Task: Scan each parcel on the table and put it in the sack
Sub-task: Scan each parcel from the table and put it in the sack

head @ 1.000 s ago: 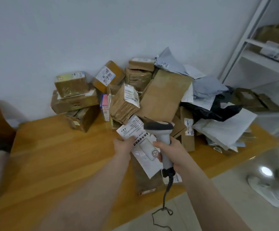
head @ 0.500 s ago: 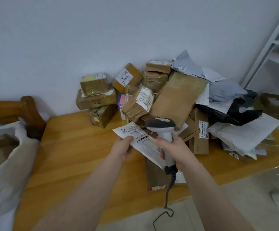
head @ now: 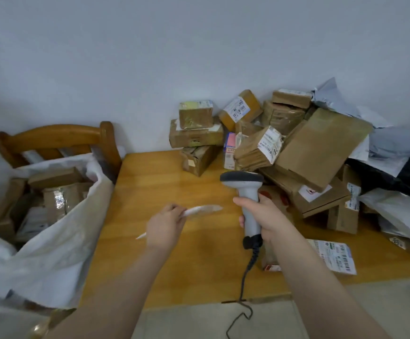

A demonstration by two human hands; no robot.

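Wooden table (head: 174, 187), left hand (head: 166, 227) pinching parcel (head: 204, 208)

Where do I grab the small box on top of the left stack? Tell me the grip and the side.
Probably by its front and top: thumb on the front face, fingers over the top of the small box, coming from the front left. It lies flat on the wider box; the tilted labelled box crowds its right end.
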